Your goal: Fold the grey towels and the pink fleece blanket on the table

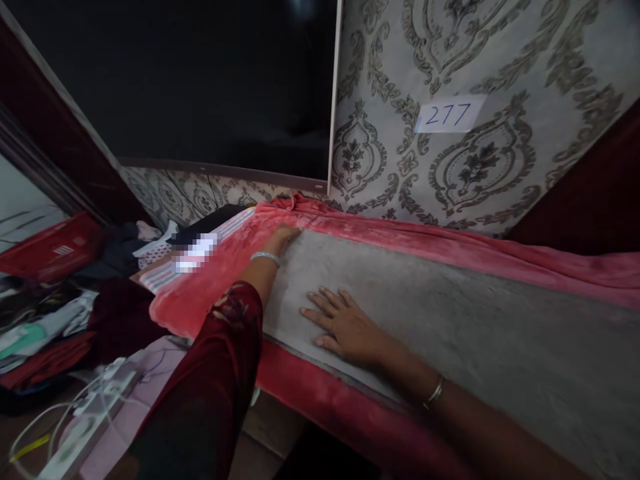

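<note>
A long grey plush blanket (450,320), folded into a strip, lies flat over a red plush cover (200,293). My right hand (350,328) rests palm down near the blanket's left end, fingers spread. At its far left corner is my left hand (287,235), touching the blanket's edge. The fingers of that hand are foreshortened and mostly hidden, so their grip does not show. Both wrists wear bracelets, and a dark red patterned sleeve covers my left forearm.
A large dark television screen (200,80) stands behind, beside patterned wallpaper with a paper marked 277 (450,115). A blurred bright object (197,252) lies on a striped cloth edge. Power strip and cables (95,413) are lower left, near piled clothes (45,333).
</note>
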`<state>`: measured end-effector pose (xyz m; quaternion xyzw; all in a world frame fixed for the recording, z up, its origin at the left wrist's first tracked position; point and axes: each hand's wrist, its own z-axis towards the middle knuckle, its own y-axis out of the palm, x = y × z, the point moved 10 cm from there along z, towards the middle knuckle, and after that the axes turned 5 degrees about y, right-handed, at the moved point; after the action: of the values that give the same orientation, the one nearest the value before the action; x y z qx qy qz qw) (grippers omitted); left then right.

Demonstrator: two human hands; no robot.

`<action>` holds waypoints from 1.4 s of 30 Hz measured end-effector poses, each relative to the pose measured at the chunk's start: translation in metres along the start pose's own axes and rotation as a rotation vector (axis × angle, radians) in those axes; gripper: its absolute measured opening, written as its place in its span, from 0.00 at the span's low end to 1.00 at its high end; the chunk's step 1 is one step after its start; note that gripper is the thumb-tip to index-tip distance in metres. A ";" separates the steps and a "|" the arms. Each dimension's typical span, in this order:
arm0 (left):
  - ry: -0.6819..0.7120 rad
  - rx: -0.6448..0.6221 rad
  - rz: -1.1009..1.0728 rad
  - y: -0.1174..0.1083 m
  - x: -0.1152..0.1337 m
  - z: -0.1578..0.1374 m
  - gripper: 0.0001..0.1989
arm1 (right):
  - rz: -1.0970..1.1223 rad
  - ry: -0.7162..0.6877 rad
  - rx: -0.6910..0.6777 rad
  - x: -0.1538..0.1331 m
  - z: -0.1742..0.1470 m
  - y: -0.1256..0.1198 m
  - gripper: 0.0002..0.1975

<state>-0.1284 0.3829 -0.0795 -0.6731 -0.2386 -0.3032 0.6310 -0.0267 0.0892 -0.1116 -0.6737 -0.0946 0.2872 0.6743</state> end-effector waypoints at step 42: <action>0.047 -0.102 0.296 -0.044 -0.090 -0.185 0.10 | -0.029 -0.054 -0.037 -0.022 -0.024 0.027 0.33</action>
<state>-0.2425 0.2082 -0.1085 -0.7248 -0.1063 -0.2345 0.6390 -0.0394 0.0558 -0.1332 -0.6767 -0.1276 0.2938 0.6630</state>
